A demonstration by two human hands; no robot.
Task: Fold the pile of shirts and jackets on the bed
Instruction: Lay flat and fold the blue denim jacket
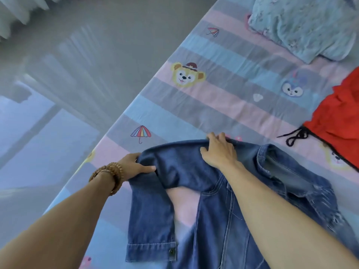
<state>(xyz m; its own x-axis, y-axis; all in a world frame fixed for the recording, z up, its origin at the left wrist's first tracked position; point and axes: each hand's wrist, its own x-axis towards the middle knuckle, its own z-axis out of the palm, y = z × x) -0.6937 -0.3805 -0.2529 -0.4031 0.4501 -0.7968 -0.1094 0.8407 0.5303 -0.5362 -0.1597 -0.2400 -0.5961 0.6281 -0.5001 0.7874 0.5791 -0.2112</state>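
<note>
Left hand: fingers curled over the shoulder edge of the denim jacket, thumb lying flat along the fabric, gripping it at the sleeve top. Beaded bracelet wrapped in several loops round that wrist.

Right hand: fingers hooked over the jacket's far folded edge, pinching the cloth, palm down on the denim. Both hands hold the same upper edge, left hand at the sleeve end, right hand nearer the collar.

Jacket lies on the bed, mostly below and between the two forearms. Sleeve hangs down from the left hand toward the camera, cuff with one dark button at its lower end. A patch of bare sheet shows between sleeve and jacket body. Collar and a faded, distressed panel sit just right of the right hand.

Beyond the right hand, further right: red garment with a black drawstring trailing off it onto the sheet, apart from the jacket. Well past both hands, at the far right corner: a light blue patterned bundle, rumpled; can't tell if it's clothing or bedding.

Sheet is striped pink, blue and grey with cartoon bear, bunny and umbrella prints. Grey floor to the left of the left hand, past the bed edge.
</note>
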